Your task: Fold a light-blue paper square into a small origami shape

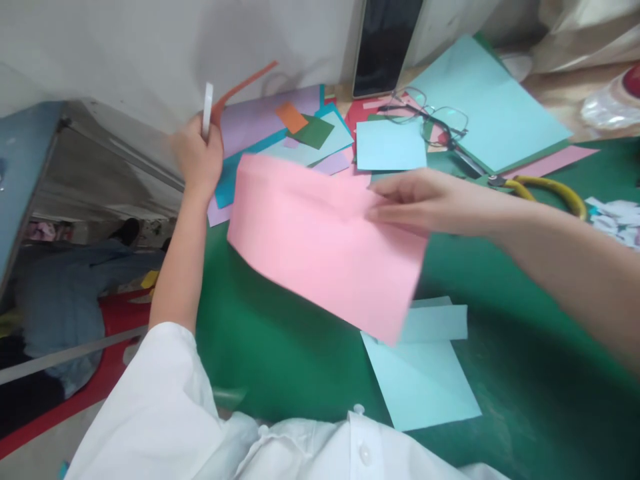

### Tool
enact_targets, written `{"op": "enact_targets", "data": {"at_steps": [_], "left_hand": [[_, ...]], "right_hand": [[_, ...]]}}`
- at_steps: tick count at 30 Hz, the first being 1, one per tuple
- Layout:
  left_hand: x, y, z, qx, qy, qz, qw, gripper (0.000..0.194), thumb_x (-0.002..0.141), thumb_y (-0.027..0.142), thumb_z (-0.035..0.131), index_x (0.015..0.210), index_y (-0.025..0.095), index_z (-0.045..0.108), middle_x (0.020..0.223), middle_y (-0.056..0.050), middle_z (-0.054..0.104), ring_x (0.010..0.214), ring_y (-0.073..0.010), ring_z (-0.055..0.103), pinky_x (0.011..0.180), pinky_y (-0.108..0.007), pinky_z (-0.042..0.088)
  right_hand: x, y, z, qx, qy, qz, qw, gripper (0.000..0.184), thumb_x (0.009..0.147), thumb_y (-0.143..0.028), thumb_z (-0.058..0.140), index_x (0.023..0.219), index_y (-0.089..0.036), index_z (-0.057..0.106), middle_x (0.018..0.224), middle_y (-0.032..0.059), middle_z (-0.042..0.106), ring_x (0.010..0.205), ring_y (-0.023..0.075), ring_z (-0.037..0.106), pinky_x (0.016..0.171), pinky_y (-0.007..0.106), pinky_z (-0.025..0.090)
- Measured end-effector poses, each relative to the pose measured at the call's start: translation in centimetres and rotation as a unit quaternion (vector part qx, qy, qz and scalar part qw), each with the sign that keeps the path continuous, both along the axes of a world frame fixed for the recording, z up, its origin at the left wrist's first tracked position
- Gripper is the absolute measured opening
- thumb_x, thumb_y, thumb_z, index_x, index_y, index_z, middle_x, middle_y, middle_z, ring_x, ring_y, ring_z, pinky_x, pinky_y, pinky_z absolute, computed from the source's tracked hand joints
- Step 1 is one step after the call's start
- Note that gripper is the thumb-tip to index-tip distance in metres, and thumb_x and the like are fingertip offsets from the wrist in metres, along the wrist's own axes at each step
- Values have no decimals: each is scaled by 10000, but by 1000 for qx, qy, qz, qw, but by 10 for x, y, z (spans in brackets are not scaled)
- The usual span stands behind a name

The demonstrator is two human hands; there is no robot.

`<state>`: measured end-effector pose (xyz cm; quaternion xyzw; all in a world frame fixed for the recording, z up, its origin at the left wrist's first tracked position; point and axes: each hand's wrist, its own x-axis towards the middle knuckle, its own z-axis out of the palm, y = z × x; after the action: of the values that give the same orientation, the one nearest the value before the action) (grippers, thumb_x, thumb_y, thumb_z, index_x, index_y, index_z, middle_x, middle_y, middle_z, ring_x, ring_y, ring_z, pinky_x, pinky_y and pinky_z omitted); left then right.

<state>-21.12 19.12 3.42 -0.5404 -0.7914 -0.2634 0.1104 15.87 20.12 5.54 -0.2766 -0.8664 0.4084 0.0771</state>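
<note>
My right hand (pixel 420 200) pinches a sheet of pink paper (pixel 320 233) between thumb and fingers. The sheet is raised over the table, curved at its left end and blurred by motion. Farther left, by the wall, my left hand (pixel 200 150) is closed around a slim white stick (pixel 207 107), perhaps a pen. An orange paper strip (pixel 247 81) juts out beside that hand and seems to be gripped with it. Light blue paper pieces (pixel 425 380) lie on the green tabletop (pixel 280 353) below the pink sheet, partly covered by it.
Coloured paper pieces, including a purple sheet (pixel 250 123), lie along the back. Glasses (pixel 425 117) and yellow-handled scissors (pixel 550 187) rest near a large light blue sheet (pixel 495 100). A dark-screened device (pixel 387 47) leans on the wall. White paper scraps (pixel 617 217) lie at right.
</note>
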Motion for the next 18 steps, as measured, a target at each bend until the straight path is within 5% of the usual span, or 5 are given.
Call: {"op": "enact_targets", "data": {"at_steps": [2,5,12,15,18], "left_hand": [[0,1,0,-5,0,16,1000,251,1006,367,392,850,202,499,765,3,518,786,-112,489,823,-335,357],[5,1,-2,-23,1,16,1000,242,1006,388,410,948,194,543,835,5,547,833,-116,482,898,-332,352],[29,-3,-16,-59,-1,-56,997,424,933,490,426,1229,258,623,993,-14,697,889,-182,548,885,-370,374],[41,-5,-21,-40,-5,-86,995,469,871,433,478,1303,314,616,1125,-42,714,974,-248,592,898,-397,404],[57,-11,-20,-129,33,-75,988,537,838,375,447,1359,343,574,1222,-43,698,1038,-299,617,905,-424,427]], "right_hand": [[11,2,-7,-95,-32,85,991,446,903,-579,510,730,-177,593,614,-17,554,527,73,489,454,212,354],[9,-1,-20,16,-29,101,994,528,892,-677,468,796,-199,671,641,-20,611,543,74,506,502,222,398],[-16,-13,-36,139,-103,51,984,201,876,-370,582,954,-223,696,683,20,661,514,138,514,541,301,369],[-21,-14,-35,199,-151,54,967,212,889,-360,550,969,-228,695,827,51,692,630,175,575,594,323,397],[-30,-8,-27,280,-144,55,948,292,932,-362,458,969,-184,687,977,104,685,875,239,625,696,355,438]]}}
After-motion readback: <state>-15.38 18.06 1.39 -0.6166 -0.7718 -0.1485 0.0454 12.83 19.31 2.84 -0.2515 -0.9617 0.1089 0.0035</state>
